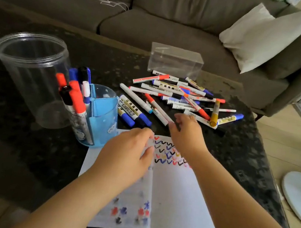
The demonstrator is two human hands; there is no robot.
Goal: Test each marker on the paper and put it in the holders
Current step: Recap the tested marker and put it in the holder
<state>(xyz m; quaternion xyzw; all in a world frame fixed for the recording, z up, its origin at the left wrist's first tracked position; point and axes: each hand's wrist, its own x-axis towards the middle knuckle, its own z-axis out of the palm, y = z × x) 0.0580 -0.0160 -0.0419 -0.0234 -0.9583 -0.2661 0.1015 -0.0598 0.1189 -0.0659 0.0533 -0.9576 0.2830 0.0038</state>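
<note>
Markers (179,98) heaped loose on the dark surface (238,145) beyond the paper (173,194); a few more side by side next to the blue holder (103,115), which already carries several upright. Probably light, rigid plastic barrels, smooth and round, so apt to roll or slip once nudged. Best pinched mid-barrel, away from the cap, one at a time; crossed ones near the top of the heap likely to shift neighbours if pulled from beneath. Clear jar (31,74) just left of the blue holder, seemingly without markers inside. Left hand (129,149) resting on the paper's upper left, fingers relaxed, holding nothing visible. Right hand (186,130) reaching toward the near edge of the heap, fingers loosely spread, no marker gripped yet.
</note>
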